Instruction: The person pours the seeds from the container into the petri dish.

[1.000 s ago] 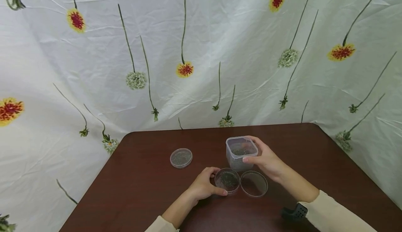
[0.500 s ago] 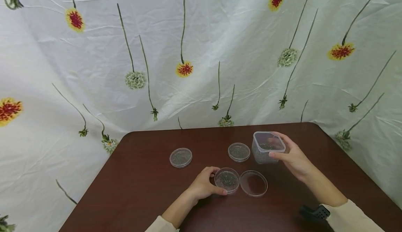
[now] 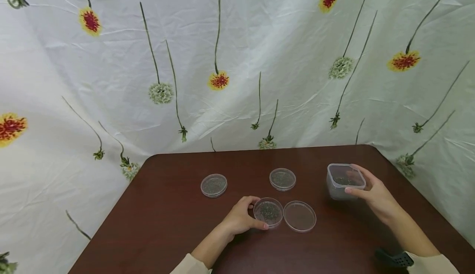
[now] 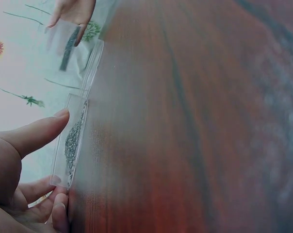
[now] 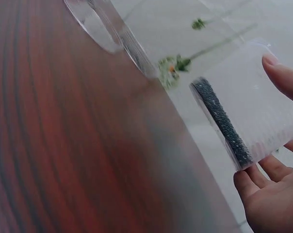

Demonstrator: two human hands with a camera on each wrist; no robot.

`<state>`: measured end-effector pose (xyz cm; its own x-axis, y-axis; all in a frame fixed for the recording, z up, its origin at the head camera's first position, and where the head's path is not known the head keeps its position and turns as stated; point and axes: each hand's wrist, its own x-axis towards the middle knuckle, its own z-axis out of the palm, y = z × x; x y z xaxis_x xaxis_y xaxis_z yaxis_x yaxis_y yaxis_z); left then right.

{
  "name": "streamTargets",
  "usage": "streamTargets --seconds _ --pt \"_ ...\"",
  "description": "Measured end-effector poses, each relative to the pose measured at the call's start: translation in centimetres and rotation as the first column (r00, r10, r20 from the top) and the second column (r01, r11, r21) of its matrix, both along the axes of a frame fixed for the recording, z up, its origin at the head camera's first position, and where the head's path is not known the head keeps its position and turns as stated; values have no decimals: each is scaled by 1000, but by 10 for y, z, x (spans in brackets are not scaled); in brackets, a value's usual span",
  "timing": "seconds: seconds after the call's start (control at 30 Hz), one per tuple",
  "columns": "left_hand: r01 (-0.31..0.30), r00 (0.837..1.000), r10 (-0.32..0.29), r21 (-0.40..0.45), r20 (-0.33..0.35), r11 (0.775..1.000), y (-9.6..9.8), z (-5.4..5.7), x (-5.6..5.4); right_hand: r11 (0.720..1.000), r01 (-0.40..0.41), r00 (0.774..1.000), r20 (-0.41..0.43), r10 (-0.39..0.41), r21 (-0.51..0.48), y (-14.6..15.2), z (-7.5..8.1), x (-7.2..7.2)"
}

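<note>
My left hand (image 3: 241,217) grips the rim of a clear petri dish (image 3: 268,220), thumb at the near side and fingers at the far side. Dark granules lie heaped in that dish, seen edge-on in the left wrist view. Right beside it lies an empty-looking clear round dish or lid (image 3: 299,216). Over at the right, my right hand (image 3: 376,195) holds a translucent square plastic tub (image 3: 346,182) between thumb and fingers. A layer of dark granules (image 5: 221,121) covers the tub's bottom. The tub appears raised off the table in both wrist views.
Two more petri dishes stand farther back on the brown table (image 3: 156,224), one at the left (image 3: 213,185) and one at the centre (image 3: 283,179), both with greyish contents. A white flower-patterned cloth (image 3: 237,59) hangs behind the table.
My right hand has carried the tub to the right, away from the dishes, uncovering the back centre petri dish. My left hand has stayed on its dish.
</note>
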<state>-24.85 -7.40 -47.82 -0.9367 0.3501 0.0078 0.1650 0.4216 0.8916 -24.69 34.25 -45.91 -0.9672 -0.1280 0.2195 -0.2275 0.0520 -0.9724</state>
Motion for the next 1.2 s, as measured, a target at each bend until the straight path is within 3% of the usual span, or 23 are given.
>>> streamTargets --seconds 0.27,0.53,0.77,0.9,1.03,1.2 --pt "9 1000 -9 3 -12 1000 2 2 0 991 -47 998 -34 43 -127 25 -15 3" --pt "10 1000 -10 1 -9 1000 1 2 0 997 8 998 56 -4 -75 29 -17 0" --pt "2 1000 -2 -4 -2 1000 1 0 -1 992 13 992 126 -29 127 27 -19 -4" --pt "0 1000 0 -3 -3 1000 0 0 0 997 -11 989 148 -1 79 28 -20 -4" --pt "3 1000 -3 3 2 1000 1 0 -1 1000 -1 993 118 -1 24 30 -20 -1" --pt "-1 1000 1 4 11 1000 0 -1 0 988 129 992 -27 -127 84 28 -16 2"
